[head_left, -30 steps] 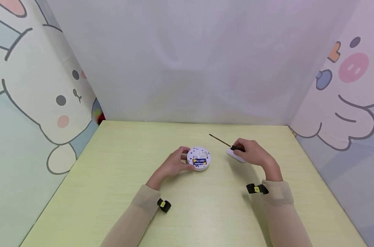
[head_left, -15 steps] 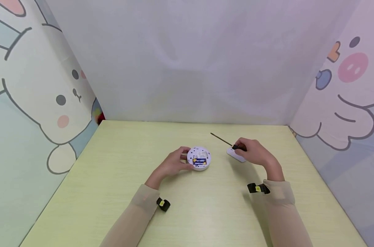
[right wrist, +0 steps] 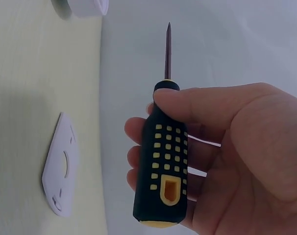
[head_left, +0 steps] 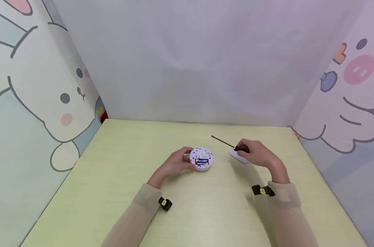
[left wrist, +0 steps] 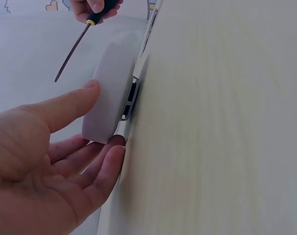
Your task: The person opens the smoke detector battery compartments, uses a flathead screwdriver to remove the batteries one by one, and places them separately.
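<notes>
My left hand grips a round white battery-powered device by its left edge, thumb in front and fingers behind. Two blue batteries show in its upturned back. In the left wrist view the white casing stands between the thumb and the fingers, close over the table. My right hand holds a screwdriver by its dark green, yellow-dotted handle, its thin shaft pointing to the left and away. Below that hand lies a flat white slotted plate, partly covered by the hand in the head view.
The pale yellow-green table has its far edge against a grey-white backdrop. Cartoon-printed panels stand along both sides. A black strap is on each sleeve.
The head view has shifted slightly, so the scene sits a little to the right. Both hands keep their holds; the screwdriver has barely moved.
</notes>
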A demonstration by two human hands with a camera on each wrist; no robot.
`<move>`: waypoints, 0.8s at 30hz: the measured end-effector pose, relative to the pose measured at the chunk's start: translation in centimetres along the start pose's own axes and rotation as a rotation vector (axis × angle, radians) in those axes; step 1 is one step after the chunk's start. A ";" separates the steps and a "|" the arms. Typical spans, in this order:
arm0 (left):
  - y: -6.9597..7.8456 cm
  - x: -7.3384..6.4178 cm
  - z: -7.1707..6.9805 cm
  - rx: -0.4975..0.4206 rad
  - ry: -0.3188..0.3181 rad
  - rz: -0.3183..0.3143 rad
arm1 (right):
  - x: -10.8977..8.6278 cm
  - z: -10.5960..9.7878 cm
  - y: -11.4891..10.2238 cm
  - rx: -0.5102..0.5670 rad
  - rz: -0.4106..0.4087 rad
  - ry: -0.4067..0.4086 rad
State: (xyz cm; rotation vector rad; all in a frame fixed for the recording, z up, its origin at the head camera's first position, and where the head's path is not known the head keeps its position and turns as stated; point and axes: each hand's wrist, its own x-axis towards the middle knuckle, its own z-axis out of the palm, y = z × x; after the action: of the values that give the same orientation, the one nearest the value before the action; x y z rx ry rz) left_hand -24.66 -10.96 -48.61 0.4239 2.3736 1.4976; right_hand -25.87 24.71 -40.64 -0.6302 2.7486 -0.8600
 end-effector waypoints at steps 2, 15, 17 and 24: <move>0.0 0.0 0.0 0.001 0.002 -0.001 | -0.1 -0.5 0.0 -0.023 -0.017 -0.021; 0.2 0.0 0.1 0.007 0.006 -0.013 | -0.1 -3.6 -2.3 -0.247 -0.141 -0.166; 0.2 0.0 0.1 0.004 0.005 -0.015 | -0.2 -3.7 -2.8 -0.289 -0.142 -0.186; 0.3 0.0 0.2 0.006 0.005 -0.018 | -0.4 -4.1 -4.4 -0.433 -0.214 -0.225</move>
State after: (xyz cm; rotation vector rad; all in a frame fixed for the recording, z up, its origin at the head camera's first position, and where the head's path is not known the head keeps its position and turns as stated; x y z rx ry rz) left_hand -24.58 -10.72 -48.44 0.3988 2.3801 1.4861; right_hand -25.27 23.68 -34.75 -1.0405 2.6998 -0.1994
